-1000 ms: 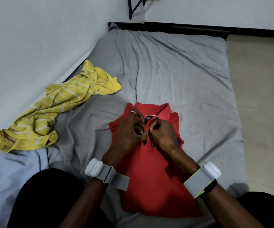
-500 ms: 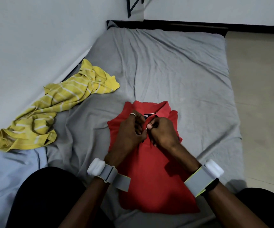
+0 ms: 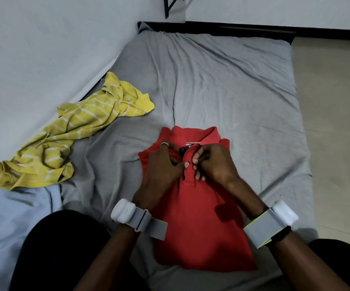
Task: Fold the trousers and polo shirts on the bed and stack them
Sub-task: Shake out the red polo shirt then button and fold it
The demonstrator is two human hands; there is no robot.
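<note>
A red polo shirt [image 3: 201, 223] lies face up on the grey bed [image 3: 222, 85], sleeves tucked under, collar pointing away from me. My left hand [image 3: 161, 166] pinches the left side of its button placket just below the collar. My right hand [image 3: 214, 162] pinches the right side of the placket, fingertips almost meeting the left thumb. A crumpled yellow striped polo shirt [image 3: 73, 131] lies at the bed's left edge by the wall. A light blue garment [image 3: 8, 217] lies spread at the near left, partly under my knee.
A white wall runs along the bed's left side. The beige floor [image 3: 333, 122] lies right of the bed. A black bed frame [image 3: 233, 30] edges the far end. My dark-clad knees sit at the bottom left and bottom right.
Both hands stay pinched at the red shirt's placket; the fingertips have shifted slightly along it. The shirts have not moved.
</note>
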